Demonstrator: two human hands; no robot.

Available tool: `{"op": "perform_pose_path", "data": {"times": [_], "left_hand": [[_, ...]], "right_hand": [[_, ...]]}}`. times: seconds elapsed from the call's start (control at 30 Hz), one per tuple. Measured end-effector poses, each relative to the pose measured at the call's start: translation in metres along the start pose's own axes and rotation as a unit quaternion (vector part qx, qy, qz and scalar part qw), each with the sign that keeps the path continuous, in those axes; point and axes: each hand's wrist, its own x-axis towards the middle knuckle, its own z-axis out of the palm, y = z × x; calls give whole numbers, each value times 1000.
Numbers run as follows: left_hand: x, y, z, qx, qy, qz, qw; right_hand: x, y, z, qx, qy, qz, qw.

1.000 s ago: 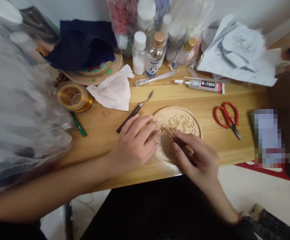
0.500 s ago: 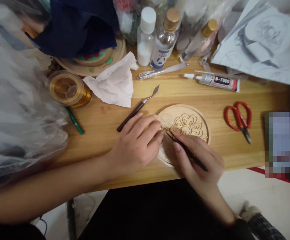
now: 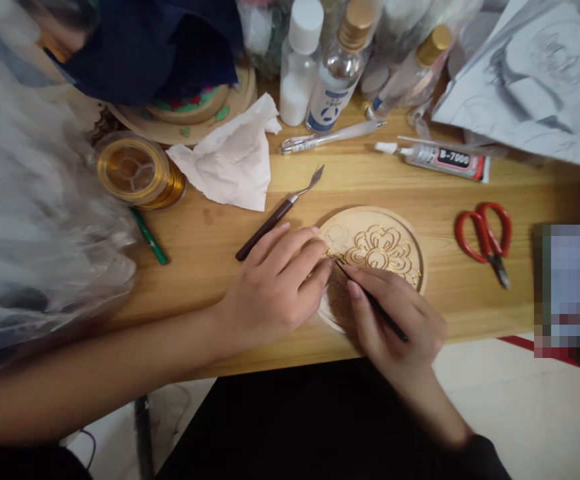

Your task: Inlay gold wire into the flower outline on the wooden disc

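Observation:
My right hand (image 3: 400, 317) pinches dark tweezers (image 3: 383, 313), their tips down at gold wire near the middle of a round wooden board (image 3: 423, 257). The board has a raised rim and a flower outline in gold wire (image 3: 380, 250), with pencil lines to its left. My left hand (image 3: 283, 283) lies palm down over the board's left rim, fingers bent and gripping that edge. Its thumb and index fingertips come close to the tweezer tips; whether they also touch the wire I cannot tell. A palette knife (image 3: 270, 227) with a dark handle lies just beyond the left hand.
Red-handled cutters (image 3: 487, 240) lie right of the board, a glue tube (image 3: 447, 160) behind. A pen (image 3: 327, 138), crumpled tissue (image 3: 235, 160), gold wire spool (image 3: 137, 173) and green pencil (image 3: 150, 237) lie around. Bottles (image 3: 337, 73) stand at the back; plastic bags (image 3: 35, 220) fill the left.
The view has shifted slightly, so the board and tools appear a little farther right. Both hands keep nearly the same pose, and the tweezers stay at the wire.

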Motion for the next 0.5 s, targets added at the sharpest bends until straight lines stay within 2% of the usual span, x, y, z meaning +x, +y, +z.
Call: {"op": "perform_pose_path", "data": {"times": [0.3,0.5], "left_hand": [[-2,2,4,-16,14,-11,1000],[-1,0,2,-18,0,-1,1000]], "right_hand": [[-1,1,1,11,12,12,1000],[0,0,0,17,12,23,1000]]}}
